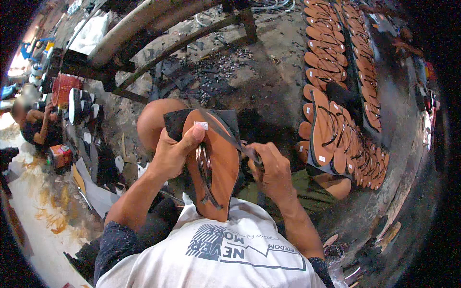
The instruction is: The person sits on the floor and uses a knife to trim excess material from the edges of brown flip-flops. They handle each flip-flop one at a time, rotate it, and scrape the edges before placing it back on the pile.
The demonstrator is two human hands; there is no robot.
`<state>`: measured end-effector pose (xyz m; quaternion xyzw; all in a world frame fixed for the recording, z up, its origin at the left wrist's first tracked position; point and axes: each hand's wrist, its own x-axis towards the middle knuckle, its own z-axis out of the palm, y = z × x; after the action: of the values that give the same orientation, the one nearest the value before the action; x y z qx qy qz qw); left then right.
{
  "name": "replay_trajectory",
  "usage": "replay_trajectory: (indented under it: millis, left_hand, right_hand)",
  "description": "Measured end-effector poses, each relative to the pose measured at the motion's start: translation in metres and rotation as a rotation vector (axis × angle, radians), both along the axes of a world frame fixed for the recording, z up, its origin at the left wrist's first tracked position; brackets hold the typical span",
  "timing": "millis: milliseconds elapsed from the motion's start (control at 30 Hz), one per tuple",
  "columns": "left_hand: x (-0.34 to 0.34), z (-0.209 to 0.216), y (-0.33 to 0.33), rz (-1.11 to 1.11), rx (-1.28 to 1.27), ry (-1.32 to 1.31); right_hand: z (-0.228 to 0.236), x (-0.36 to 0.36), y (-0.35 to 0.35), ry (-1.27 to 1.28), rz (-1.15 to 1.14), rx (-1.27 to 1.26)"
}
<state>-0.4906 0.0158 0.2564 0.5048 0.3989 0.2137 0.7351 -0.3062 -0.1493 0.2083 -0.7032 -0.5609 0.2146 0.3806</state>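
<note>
A brown flip-flop (pixel 224 156) with shiny dark straps stands upright against my lap, its heel end near my white shirt. My left hand (pixel 174 152) grips its left edge, thumb pressed on the insole beside a small white label and fingers hidden underneath. Behind the upper end a black sole sheet (pixel 175 122) juts out past the brown outline on both sides. My right hand (pixel 272 168) is closed round what looks like a knife (pixel 222 128), its long dark grey blade slanting across the upper right edge of the flip-flop. The handle is mostly hidden by my fingers.
Rows of finished-looking brown flip-flops (pixel 326 53) lie on the right, with a stack (pixel 336 129) by my right knee. A wooden frame (pixel 144 33) stands ahead, dark scraps (pixel 211 77) beneath. Far left, a person (pixel 41 120) sits near black shoes (pixel 77 105).
</note>
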Motion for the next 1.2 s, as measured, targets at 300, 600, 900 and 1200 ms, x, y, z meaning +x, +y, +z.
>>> replay_trajectory:
  millis: [300,600,900,1200]
  left_hand:
    - [-0.009,-0.007,0.009,-0.054,0.111,-0.021]
    - [0.002,0.019,0.006,-0.225,0.146,0.055]
    - [0.039,0.011,0.021,0.128,-0.373,-0.385]
    - [0.075,-0.023,-0.061,0.471,-0.474,-0.388]
  right_hand:
    - [0.041,0.019,0.054,0.001,0.182,-0.1]
    - [0.033,0.023,0.114,-0.213,0.337,-0.01]
    - [0.077,0.077,0.073,0.803,-0.168,-0.015]
    - [0.026,0.023,0.003,0.566,-0.275,-0.028]
